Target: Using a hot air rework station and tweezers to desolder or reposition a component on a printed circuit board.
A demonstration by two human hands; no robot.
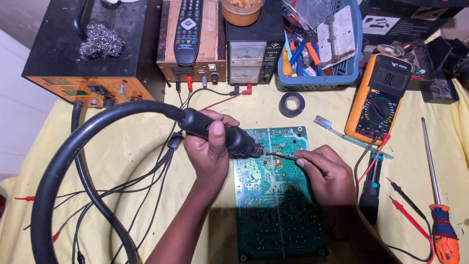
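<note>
A green circuit board (278, 210) lies flat on the yellow cloth in front of me. My left hand (211, 151) grips the black handle of a hot-air wand (220, 132), whose thick black hose loops off to the left. The wand's nozzle points down at the board's upper middle. My right hand (328, 173) rests on the board's right edge and pinches thin metal tweezers (282, 156), whose tips meet the board just below the nozzle.
A yellow multimeter (378, 95) with red and black probes lies at the right, beside a toothbrush (342, 134) and an orange-handled screwdriver (439, 205). Black tape roll (292, 103), blue tool basket (317, 44), power supplies and a remote (188, 29) line the back. Wires cross the left.
</note>
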